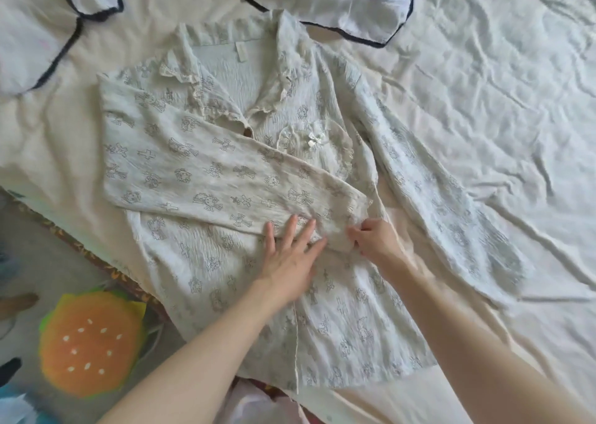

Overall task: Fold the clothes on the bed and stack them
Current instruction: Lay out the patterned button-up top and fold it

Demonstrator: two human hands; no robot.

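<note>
Burger cushion (pixel 88 343) on floor beside bed (pixel 483 101)

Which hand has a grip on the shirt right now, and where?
The right hand pinches the folded sleeve at its cuff end; the left hand only presses flat on it.

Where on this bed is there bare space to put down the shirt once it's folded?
The widest bare sheet lies right of the patterned shirt, beyond its outstretched sleeve. A smaller strip shows left of the shirt, below the navy-trimmed garment. The top edge is crowded with another trimmed piece.
</note>
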